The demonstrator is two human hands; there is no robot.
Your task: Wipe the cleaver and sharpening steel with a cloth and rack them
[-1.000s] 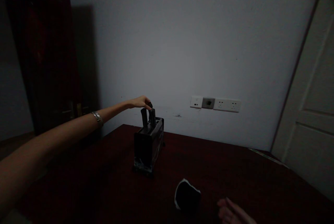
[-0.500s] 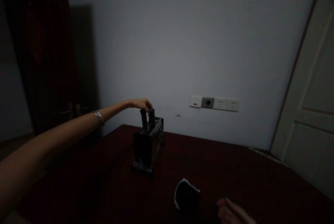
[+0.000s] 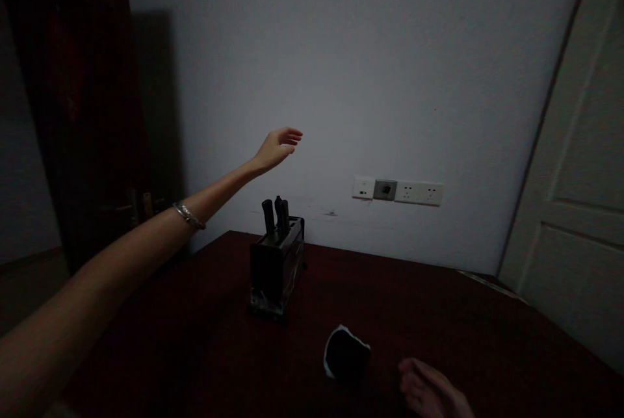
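My left hand (image 3: pixel 281 146), a silver bracelet (image 3: pixel 188 215) on its wrist, is raised in front of the wall with fingers loosely extended and nothing in them. Below it a black knife block (image 3: pixel 275 268) stands upright on the dark red table. Three black knife handles (image 3: pixel 268 216) stick up from its top. My right hand (image 3: pixel 429 387) hovers low at the bottom edge, its fingers loosely bent and no object visible in them. Just left of it lies a small dark object with a ragged white rim (image 3: pixel 347 354); its kind is too dark to make out.
The table (image 3: pixel 390 301) reaches back to a pale wall (image 3: pixel 390 67) with a row of sockets (image 3: pixel 397 190). A light door (image 3: pixel 585 210) stands at the right, a dark red door (image 3: pixel 82 112) at the left. A thin pale strip (image 3: pixel 492 285) lies along the table's far right edge.
My left hand has let go of a knife handle in the block and risen above it, its fingers opening. The right hand has shifted slightly up and left in view.
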